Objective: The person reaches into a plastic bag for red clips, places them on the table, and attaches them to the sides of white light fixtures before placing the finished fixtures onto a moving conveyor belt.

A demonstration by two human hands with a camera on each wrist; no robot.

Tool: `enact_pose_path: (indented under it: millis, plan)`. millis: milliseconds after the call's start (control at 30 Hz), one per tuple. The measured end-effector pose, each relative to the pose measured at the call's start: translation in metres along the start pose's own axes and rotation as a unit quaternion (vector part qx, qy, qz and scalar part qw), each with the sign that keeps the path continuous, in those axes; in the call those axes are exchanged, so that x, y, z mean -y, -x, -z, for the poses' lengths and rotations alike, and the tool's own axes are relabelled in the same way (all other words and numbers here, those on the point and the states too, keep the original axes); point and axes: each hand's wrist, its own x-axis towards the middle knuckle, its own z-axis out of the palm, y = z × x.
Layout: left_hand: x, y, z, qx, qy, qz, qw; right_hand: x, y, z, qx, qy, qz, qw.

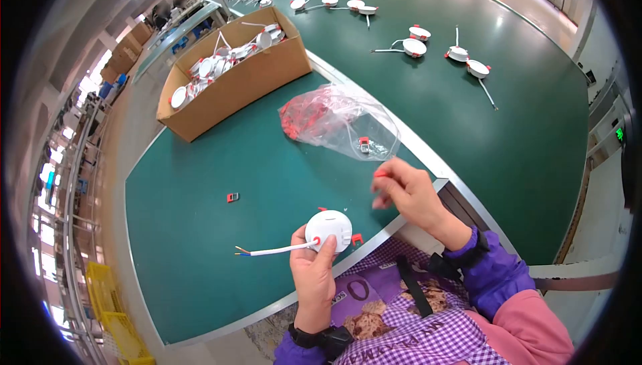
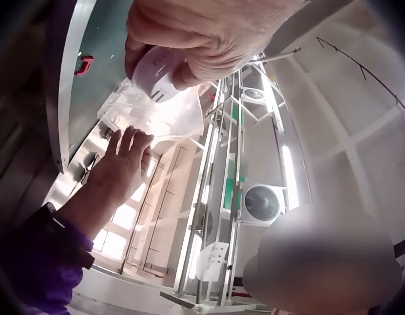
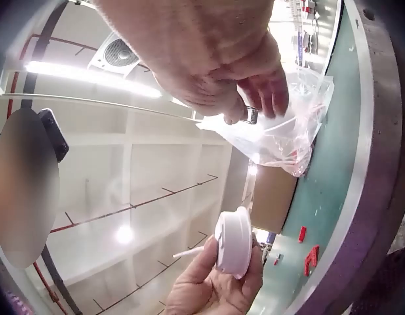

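Observation:
My left hand [image 1: 313, 278] grips a round white downlight [image 1: 328, 228], thumb on its back and fingers beneath. A white cable [image 1: 281, 250] with bare wire ends sticks out to the left of it. My right hand [image 1: 414, 194] is raised to the right of the light, pinching a small red clip [image 1: 380, 173]; its metal part [image 3: 252, 115] shows in the right wrist view. Close to the light, near the table edge, lies another red clip [image 1: 357, 238]. Beyond the right hand is a clear plastic bag [image 1: 328, 124] of red clips.
A cardboard box [image 1: 241, 87] full of white downlights stands at the back left of the green table [image 1: 200, 258]. One loose clip [image 1: 232, 197] lies at left. Past a metal rail, several downlights [image 1: 414, 47] sit on a wide green surface [image 1: 521, 157].

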Motion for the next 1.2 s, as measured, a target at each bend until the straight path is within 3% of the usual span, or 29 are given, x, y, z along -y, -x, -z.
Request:
enact_pose_path:
  millis: [33, 100, 167, 200, 433, 733, 1200]
  plan:
    - [0.001, 0.003, 0.001, 0.005, -0.019, -0.013, 1.000, 0.005, 0.006, -0.003, 0.053, -0.090, -0.130, 0.986]
    - [0.002, 0.007, 0.002, -0.006, -0.018, -0.017, 1.000, 0.000, 0.011, -0.010, 0.068, -0.053, -0.097, 0.992]
    - [0.003, 0.009, 0.001, -0.007, -0.082, -0.059, 0.995, -0.002, 0.018, -0.023, 0.096, 0.138, 0.084, 0.982]
    - [0.003, 0.011, 0.001, -0.012, -0.082, -0.058, 0.995, -0.004, 0.022, -0.030, 0.063, 0.143, 0.135, 0.978]
    - [0.005, 0.013, -0.002, -0.018, -0.109, -0.102, 0.989, 0.009, 0.040, -0.035, 0.088, 0.221, 0.158, 0.958]
    - [0.008, 0.018, -0.009, -0.015, -0.158, -0.128, 0.979, 0.013, 0.052, -0.033, 0.039, 0.180, 0.184, 0.965]
    - [0.016, 0.020, -0.002, 0.033, -0.238, -0.187, 0.953, 0.012, 0.059, -0.029, 0.052, 0.198, 0.181, 0.962]
